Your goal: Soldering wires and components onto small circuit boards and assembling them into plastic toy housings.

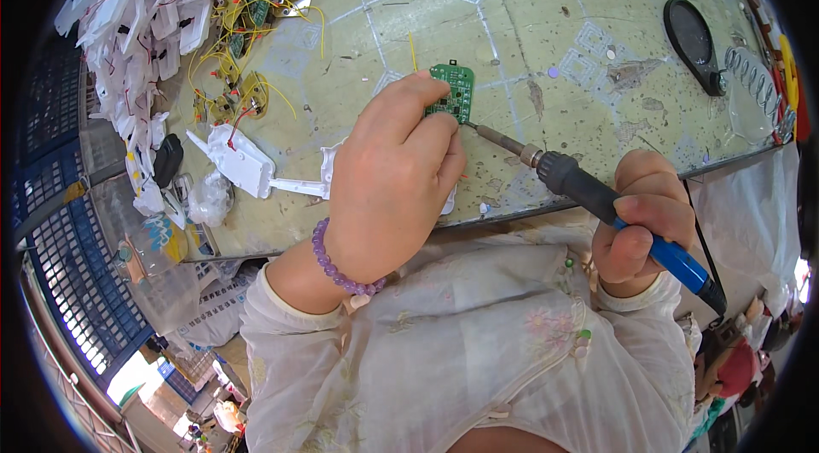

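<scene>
Worn pale-green surface [546, 35], white casings [153, 1] heaped upper left, yellow-wired parts [247, 9] beside them. Circuit board [461, 93] near middle, beyond left hand [388, 171], which pinches its left side. Right hand [650, 210] wrapped round blue handle of soldering iron [559, 173], tip at board's lower edge; can't tell if touching. Advice: brace board so it can't rock, steady right wrist, treat tip as hot, tuck left fingers clear, make contact brief, avoid neighbouring components.
</scene>
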Demonstrator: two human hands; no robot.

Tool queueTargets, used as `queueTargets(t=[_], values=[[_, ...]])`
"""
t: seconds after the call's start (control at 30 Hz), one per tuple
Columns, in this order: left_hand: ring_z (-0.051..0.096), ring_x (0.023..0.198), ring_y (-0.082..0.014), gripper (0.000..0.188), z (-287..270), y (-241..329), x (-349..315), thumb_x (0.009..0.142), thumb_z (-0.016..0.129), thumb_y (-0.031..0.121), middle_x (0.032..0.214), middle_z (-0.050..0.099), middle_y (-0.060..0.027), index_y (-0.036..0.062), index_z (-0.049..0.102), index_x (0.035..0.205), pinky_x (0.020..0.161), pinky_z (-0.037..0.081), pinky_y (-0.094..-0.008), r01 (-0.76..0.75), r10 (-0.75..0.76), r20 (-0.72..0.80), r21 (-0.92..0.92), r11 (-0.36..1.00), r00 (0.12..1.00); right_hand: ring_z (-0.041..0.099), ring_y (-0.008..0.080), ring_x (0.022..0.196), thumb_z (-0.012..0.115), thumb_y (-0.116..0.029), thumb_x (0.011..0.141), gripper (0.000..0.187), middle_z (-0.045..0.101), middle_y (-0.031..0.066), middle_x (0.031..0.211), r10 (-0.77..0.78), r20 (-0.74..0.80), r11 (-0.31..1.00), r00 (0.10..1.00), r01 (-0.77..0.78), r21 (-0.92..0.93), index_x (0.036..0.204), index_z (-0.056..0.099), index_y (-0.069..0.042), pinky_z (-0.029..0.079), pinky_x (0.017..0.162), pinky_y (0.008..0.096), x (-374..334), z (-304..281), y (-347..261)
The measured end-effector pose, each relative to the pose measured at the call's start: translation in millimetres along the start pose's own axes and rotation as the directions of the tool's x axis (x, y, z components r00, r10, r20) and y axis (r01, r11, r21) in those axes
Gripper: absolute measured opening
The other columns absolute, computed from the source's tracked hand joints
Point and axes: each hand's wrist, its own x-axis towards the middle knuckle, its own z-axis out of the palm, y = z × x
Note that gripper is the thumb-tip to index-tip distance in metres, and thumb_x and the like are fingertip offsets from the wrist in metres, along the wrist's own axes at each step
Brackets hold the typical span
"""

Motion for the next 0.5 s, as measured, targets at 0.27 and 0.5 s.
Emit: queueTargets(t=[0.27, 0.5], values=[[0.061, 0.1, -0.032, 0.012, -2.2, 4.9, 1.9, 0.068, 0.067, -0.002, 0.1, 0.061, -0.0128, -0.0004, 0.061, 0.078, 0.081, 0.051, -0.038, 0.021, -0.021, 0.009, 0.009, 1.0, 1.0, 0.046, 0.0193, 0.052, 0.069, -0.023, 0.083, 0.023, 0.052, 0.0045, 0.068, -0.013, 0.036, 1.0, 0.999, 0.013, -0.01, 0.088, 0.06, -0.003, 0.035, 0.045, 0.0312, -0.6, -2.3, -0.9], [0.062, 0.099, -0.0327, 0.011, -2.6, 6.5, 2.1, 0.068, 0.068, -0.004, 0.099, 0.062, -0.0134, -0.0008, 0.062, 0.078, 0.083, 0.05, -0.0389, 0.048, -0.048, 0.013, -0.003, 0.999, 0.999, 0.045, 0.0193, 0.051, 0.068, -0.025, 0.084, 0.023, 0.052, 0.0045, 0.069, -0.05, 0.049, 0.998, 0.998, 0.052, -0.023, 0.089, 0.059, -0.004, 0.035, 0.043, 0.031, -0.9, -0.6, -0.8]])
